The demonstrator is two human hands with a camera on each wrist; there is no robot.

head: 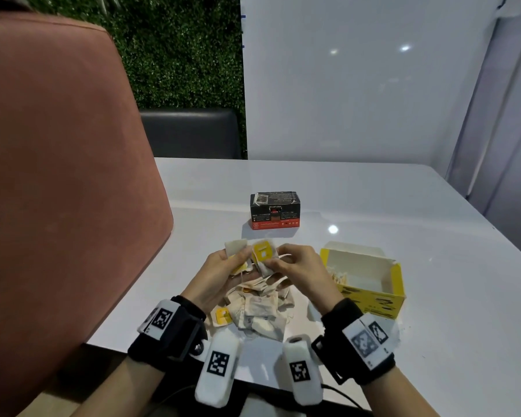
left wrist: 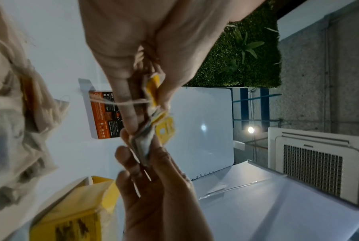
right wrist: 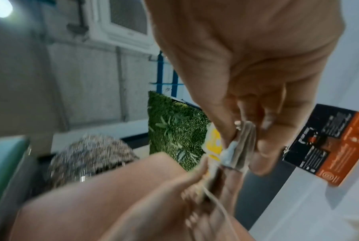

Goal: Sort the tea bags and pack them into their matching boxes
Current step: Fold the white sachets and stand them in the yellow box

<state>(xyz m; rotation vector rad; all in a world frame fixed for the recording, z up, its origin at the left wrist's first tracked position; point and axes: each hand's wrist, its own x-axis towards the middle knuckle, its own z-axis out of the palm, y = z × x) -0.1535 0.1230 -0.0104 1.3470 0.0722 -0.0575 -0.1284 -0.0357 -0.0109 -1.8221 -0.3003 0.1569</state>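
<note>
Both hands meet at the centre of the head view, above the loose pile of tea bags (head: 260, 308). The left hand (head: 223, 273) and right hand (head: 298, 267) have their fingers curled, pinching a small bundle of yellow-tagged tea bags (head: 260, 255) between them. These look light, limp, easily torn and tangled by strings; best gripped by the bag edges. The open yellow box (head: 370, 284) sits at centre right, the black box (head: 275, 210) above the hands.
</note>
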